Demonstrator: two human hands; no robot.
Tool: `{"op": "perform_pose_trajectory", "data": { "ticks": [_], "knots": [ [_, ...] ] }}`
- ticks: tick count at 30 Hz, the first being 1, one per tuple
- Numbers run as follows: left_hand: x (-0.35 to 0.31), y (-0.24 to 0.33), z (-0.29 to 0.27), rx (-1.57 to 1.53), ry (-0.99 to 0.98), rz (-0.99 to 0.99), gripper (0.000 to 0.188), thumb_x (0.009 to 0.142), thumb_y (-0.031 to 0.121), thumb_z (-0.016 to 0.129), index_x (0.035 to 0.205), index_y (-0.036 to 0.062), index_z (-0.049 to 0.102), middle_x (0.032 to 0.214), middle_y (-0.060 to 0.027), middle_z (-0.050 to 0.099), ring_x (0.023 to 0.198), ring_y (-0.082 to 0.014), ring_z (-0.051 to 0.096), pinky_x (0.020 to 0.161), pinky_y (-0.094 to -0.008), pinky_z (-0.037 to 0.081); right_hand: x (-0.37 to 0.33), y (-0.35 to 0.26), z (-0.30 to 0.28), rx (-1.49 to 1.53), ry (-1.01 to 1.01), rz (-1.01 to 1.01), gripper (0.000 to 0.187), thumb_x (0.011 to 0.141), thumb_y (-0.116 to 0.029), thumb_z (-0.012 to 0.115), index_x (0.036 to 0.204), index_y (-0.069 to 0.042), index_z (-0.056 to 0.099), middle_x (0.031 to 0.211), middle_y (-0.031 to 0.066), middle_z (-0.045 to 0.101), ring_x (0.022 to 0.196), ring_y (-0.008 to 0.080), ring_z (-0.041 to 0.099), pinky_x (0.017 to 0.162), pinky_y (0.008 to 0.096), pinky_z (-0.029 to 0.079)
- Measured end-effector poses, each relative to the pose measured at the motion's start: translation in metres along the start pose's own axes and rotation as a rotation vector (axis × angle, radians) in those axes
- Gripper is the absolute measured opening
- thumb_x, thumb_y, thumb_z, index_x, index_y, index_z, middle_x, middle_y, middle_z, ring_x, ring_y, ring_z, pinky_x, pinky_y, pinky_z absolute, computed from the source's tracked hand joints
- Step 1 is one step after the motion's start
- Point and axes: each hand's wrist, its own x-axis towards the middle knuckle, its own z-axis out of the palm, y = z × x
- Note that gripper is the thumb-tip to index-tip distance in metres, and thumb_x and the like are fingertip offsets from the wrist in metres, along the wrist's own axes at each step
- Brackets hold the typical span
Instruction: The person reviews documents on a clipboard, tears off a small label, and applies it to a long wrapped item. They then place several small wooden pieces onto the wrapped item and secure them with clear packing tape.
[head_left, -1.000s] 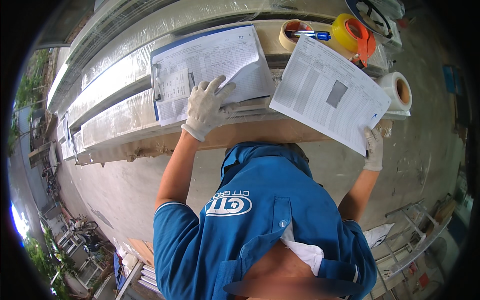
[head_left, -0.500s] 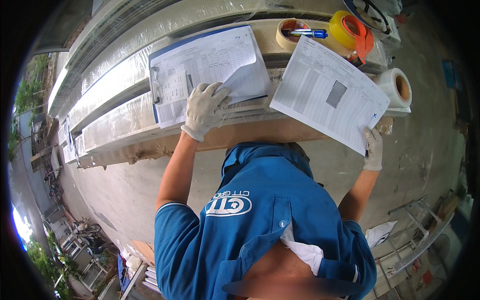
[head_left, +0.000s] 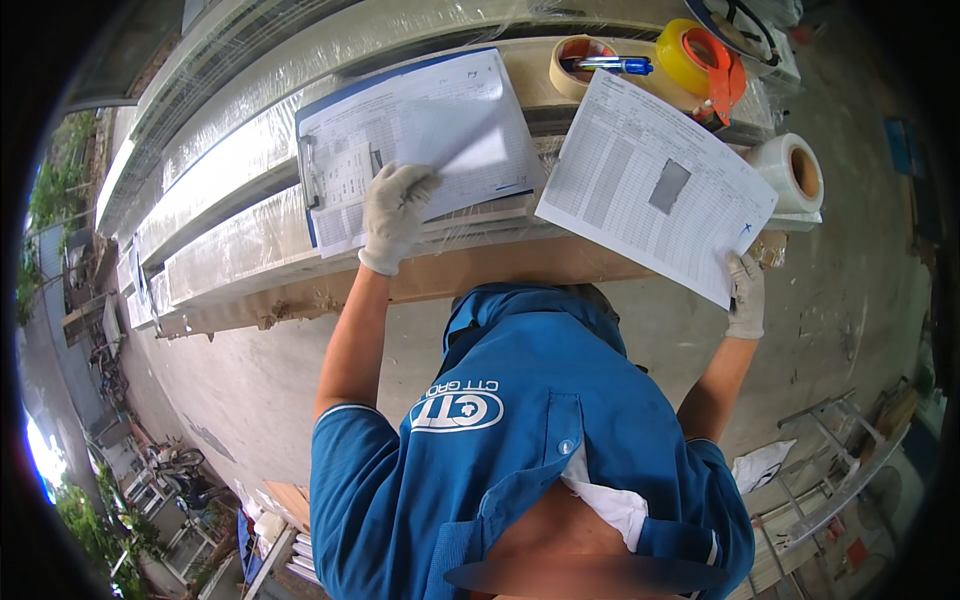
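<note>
My left hand [head_left: 397,215], in a pale work glove, is closed at the lower edge of a blue clipboard [head_left: 306,226]. Its bent fingers hold a printed sheet [head_left: 455,135] curled back, and a page beneath shows blue marks near its lower right corner. A metal clip [head_left: 311,172] presses the papers at the board's left side. Farther right, my gloved right hand [head_left: 745,297] grips the lower right corner of a loose form [head_left: 620,165]. This form carries a table, a grey rectangle and a blue cross. Something small and dark shows at the right fingers, too hidden to name.
Film-wrapped long panels [head_left: 230,190] lie stacked under the papers. Behind the loose form are a masking tape roll [head_left: 571,85] with a blue pen [head_left: 620,66] on it, and yellow tape [head_left: 672,62] in a red dispenser [head_left: 727,85]. A stretch film roll [head_left: 785,172] stands at right.
The curled sheet on the clipboard has turned farther back, uncovering more of the page beneath. My left hand has rolled slightly. The loose form and my right hand have barely shifted.
</note>
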Motion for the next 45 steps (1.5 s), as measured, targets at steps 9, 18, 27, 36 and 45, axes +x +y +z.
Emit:
{"op": "perform_pose_trajectory", "data": {
  "ticks": [9, 18, 27, 36, 45],
  "knots": [
    [-0.010, -0.013, 0.007, -0.451, 0.487, -0.217, 0.019, 0.101, 0.019, 0.065, 0.108, 0.0017, 0.064, 0.090, 0.0037, 0.056, 0.084, -0.0061, 0.048, 0.077, -0.0210, 0.042, 0.001, -0.014, 0.012, -0.071, -0.043, 0.000, 0.042, 0.092, -0.029, 0.074, 0.114, 0.006, 0.068, 0.103, 0.0073, 0.070, 0.089, 0.0129, 0.065, 0.078, 0.0259, 0.050],
    [-0.014, 0.007, -0.021, -0.380, 0.639, -0.084, 0.014, 0.099, 0.014, 0.067, 0.104, 0.0020, 0.065, 0.085, 0.0047, 0.054, 0.077, -0.0049, 0.043, 0.071, -0.0203, 0.040, 0.033, -0.053, 0.085, -0.117, -0.218, -0.060, 0.033, 0.093, -0.024, 0.071, 0.110, 0.005, 0.069, 0.100, 0.0065, 0.071, 0.087, 0.0112, 0.064, 0.079, 0.0256, 0.049],
    [-0.015, 0.018, -0.015, -0.249, 0.683, 0.146, 0.013, 0.095, 0.007, 0.070, 0.105, 0.0005, 0.064, 0.096, -0.0048, 0.065, 0.087, -0.0132, 0.057, 0.081, -0.0259, 0.048, 0.087, -0.097, 0.202, -0.195, -0.504, -0.103, 0.028, 0.094, -0.019, 0.069, 0.109, 0.005, 0.071, 0.097, 0.0054, 0.072, 0.085, 0.0103, 0.064, 0.079, 0.0252, 0.049],
    [-0.020, 0.014, -0.023, -0.057, 0.733, 0.104, 0.013, 0.092, 0.005, 0.072, 0.101, 0.0027, 0.064, 0.090, -0.0087, 0.064, 0.074, -0.0184, 0.058, 0.066, -0.0307, 0.048, 0.084, -0.133, 0.159, -0.292, -0.193, -0.295, 0.039, 0.091, -0.024, 0.071, 0.115, 0.007, 0.067, 0.108, 0.0115, 0.069, 0.099, 0.0165, 0.061, 0.090, 0.0289, 0.046],
    [-0.010, 0.003, -0.014, -0.066, 0.637, -0.037, 0.024, 0.087, -0.004, 0.069, 0.108, 0.0042, 0.059, 0.101, -0.0085, 0.066, 0.080, -0.0175, 0.063, 0.066, -0.0306, 0.051, 0.050, -0.124, 0.067, -0.196, 0.134, -0.421, 0.054, 0.093, -0.029, 0.069, 0.129, 0.010, 0.059, 0.128, 0.0138, 0.061, 0.112, 0.0212, 0.059, 0.099, 0.0331, 0.044]
  ]
}}
